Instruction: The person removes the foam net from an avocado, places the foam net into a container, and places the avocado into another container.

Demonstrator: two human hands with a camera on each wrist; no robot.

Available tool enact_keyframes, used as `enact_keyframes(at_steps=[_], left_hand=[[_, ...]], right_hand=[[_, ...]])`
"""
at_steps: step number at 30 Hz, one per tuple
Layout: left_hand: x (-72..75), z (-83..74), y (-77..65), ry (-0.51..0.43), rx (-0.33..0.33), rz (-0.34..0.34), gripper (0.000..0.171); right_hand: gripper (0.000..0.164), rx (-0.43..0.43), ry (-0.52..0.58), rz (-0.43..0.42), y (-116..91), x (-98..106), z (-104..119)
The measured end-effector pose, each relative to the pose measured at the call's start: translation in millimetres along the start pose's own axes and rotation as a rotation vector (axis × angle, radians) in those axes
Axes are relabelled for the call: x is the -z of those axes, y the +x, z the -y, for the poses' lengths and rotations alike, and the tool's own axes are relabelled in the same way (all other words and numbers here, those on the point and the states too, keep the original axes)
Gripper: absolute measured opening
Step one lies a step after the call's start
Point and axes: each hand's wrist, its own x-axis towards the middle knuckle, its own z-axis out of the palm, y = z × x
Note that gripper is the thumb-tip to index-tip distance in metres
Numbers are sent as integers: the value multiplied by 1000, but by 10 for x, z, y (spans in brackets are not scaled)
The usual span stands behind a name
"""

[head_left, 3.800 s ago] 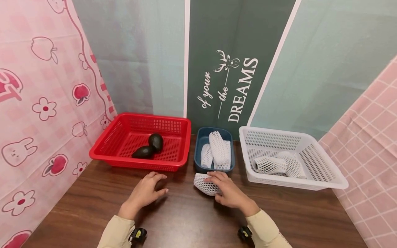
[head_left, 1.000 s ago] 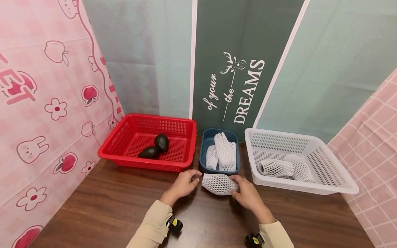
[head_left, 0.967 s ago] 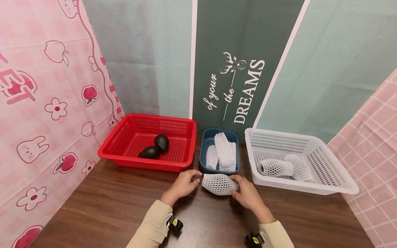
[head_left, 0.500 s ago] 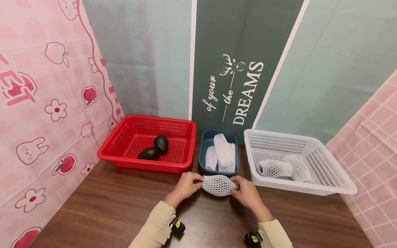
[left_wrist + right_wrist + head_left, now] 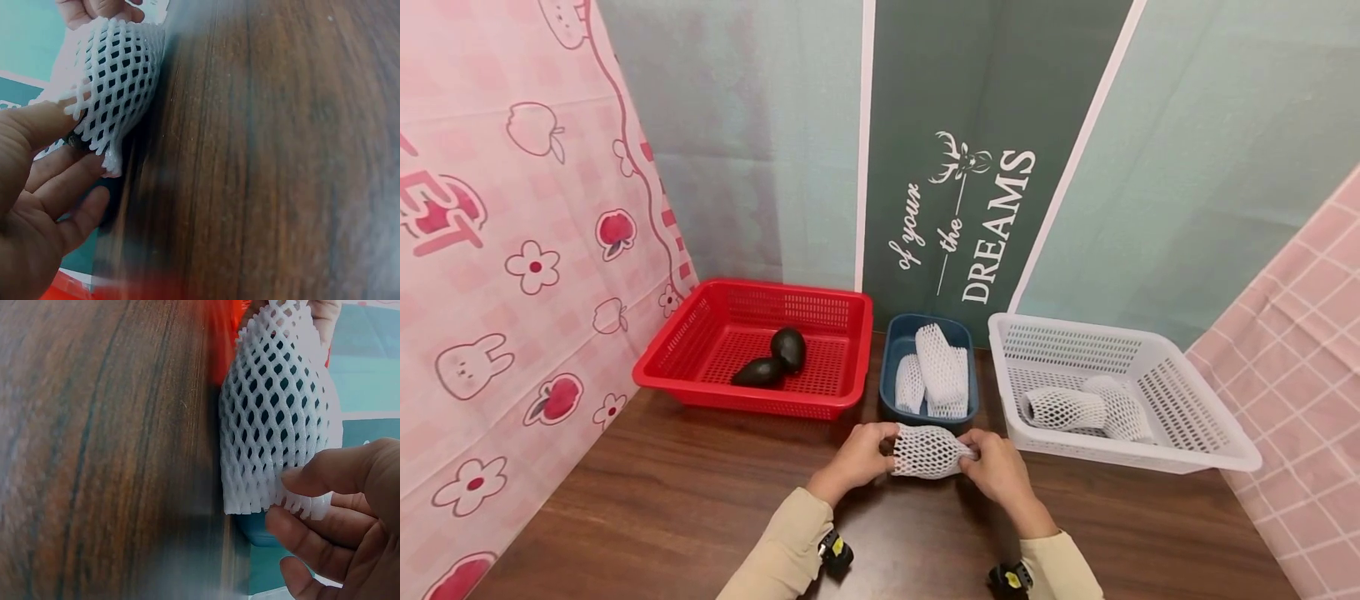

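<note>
In the head view a dark avocado in a white foam net sleeve (image 5: 927, 452) lies sideways on the wooden table, between the two hands. My left hand (image 5: 859, 456) pinches the sleeve's left end, thumb and fingers spreading its mouth. Through that mouth, the left wrist view gives a glimpse of the avocado's dark tip (image 5: 75, 140). At the other end my right hand (image 5: 1002, 471) pinches the gathered net between thumb and fingers. Dark fruit shows through the mesh (image 5: 275, 419) in the right wrist view.
Two bare avocados (image 5: 788, 350) lie in a red basket (image 5: 752, 398) at the left. Behind the hands, a blue bin (image 5: 895, 340) holds several foam nets (image 5: 940, 367). A white basket (image 5: 1067, 343) at the right contains two netted pieces (image 5: 1066, 408).
My left hand has come rightward from near the red basket to the sleeve's left end and taken hold of it. My right hand, first over the sleeve, now pinches its right end.
</note>
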Motion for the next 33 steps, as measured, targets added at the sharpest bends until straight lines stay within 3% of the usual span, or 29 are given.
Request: enact_keyframes(at_steps=[7, 22, 33], left_hand=[[-14, 19, 6, 25, -1, -29, 26], [-40, 27, -28, -34, -2, -28, 26], [69, -28, -93, 76, -75, -28, 21]], right_hand=[[17, -6, 5, -7, 2, -6, 7], [19, -16, 4, -3, -15, 9, 11], [16, -14, 7, -6, -70, 49, -11]])
